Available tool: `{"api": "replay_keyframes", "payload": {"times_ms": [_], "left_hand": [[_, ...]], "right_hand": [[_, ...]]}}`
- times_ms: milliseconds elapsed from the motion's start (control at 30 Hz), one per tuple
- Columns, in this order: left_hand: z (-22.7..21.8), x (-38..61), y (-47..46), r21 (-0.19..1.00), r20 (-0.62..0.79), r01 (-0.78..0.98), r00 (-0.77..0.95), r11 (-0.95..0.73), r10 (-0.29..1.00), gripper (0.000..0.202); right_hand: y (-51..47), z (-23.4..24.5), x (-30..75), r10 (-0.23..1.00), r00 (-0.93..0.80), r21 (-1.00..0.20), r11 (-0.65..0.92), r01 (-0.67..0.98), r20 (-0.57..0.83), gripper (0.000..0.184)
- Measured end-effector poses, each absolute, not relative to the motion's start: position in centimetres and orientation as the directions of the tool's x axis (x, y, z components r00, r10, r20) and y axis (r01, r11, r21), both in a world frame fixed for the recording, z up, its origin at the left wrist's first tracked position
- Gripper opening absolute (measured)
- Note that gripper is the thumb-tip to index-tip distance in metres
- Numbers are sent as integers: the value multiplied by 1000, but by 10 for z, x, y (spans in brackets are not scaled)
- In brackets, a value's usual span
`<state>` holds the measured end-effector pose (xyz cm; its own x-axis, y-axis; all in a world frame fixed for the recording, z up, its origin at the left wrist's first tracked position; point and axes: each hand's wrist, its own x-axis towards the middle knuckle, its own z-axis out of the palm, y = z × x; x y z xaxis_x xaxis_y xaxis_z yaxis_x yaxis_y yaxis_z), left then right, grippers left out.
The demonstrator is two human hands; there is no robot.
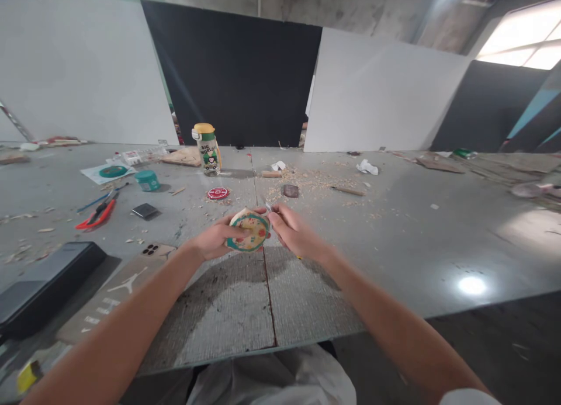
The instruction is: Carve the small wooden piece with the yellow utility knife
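Observation:
My left hand [214, 239] is closed around a round, pale wooden disc [249, 236] with a teal painted rim and red and green marks, its thumb lying across the face. The disc is held tilted above the table. Right beside it, my right hand [289, 227] pinches a slim tool with a small metallic tip [269, 207], which points at the disc's upper right edge. Most of that tool is hidden in the fingers, so its exact kind is unclear. A bit of yellow shows below the right hand.
Wood shavings litter the table [394, 235]. Beyond the hands are a red round tin [218, 193], a dark block [290, 190], a carving knife [348, 191] and a bottle [208, 149]. Red-handled pliers [100, 212], a teal jar [147, 181] and a black case [48, 282] lie left.

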<state>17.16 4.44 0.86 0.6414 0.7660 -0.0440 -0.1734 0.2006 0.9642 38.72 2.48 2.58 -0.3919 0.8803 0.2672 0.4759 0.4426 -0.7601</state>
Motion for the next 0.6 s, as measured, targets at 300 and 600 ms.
{"api": "replay_keyframes", "payload": {"times_ms": [300, 600], "left_hand": [[18, 170, 37, 913, -76, -239, 695, 330, 715, 65], [12, 167, 45, 880, 18, -370, 652, 297, 758, 45]], "right_hand": [[31, 19, 390, 910, -350, -864, 351, 360, 223, 35], [39, 16, 392, 903, -345, -925, 333, 183, 256, 42]]}}
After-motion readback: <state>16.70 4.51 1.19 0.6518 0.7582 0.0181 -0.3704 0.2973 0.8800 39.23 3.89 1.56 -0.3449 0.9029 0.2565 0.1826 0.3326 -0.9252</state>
